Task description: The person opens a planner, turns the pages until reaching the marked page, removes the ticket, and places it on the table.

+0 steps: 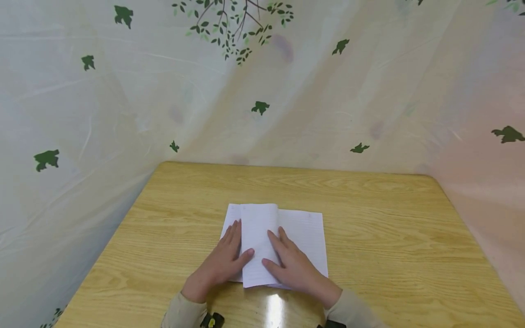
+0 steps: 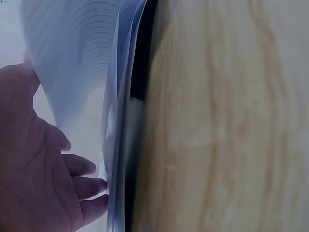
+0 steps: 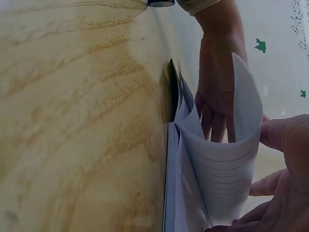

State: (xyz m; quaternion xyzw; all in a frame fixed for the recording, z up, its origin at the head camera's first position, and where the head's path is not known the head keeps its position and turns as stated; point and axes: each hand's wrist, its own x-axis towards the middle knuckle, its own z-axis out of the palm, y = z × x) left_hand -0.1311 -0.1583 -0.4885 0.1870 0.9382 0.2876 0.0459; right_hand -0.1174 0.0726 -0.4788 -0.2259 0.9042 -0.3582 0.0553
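Observation:
A lined notebook [image 1: 305, 232] lies spread on the table, and one of its leaves [image 1: 258, 246] bends over toward the left, standing up in a curve. My left hand [image 1: 223, 259] rests on the left page with fingers extended, its thumb against the free edge of that leaf. In the left wrist view, the fingers [image 2: 84, 187] reach beneath the raised leaf [image 2: 72, 53]. On the leaf's bend lies my right hand [image 1: 295, 266], fingers spread and thumb on the paper. The right wrist view shows the curled leaf [image 3: 217, 169] between both hands.
The wooden table [image 1: 389, 228] extends around the notebook on all sides. Behind it hangs a pale cloth [image 1: 299, 132] with green leaf and bird shapes. Dark devices [image 1: 212, 320] sit at both wrists near the front.

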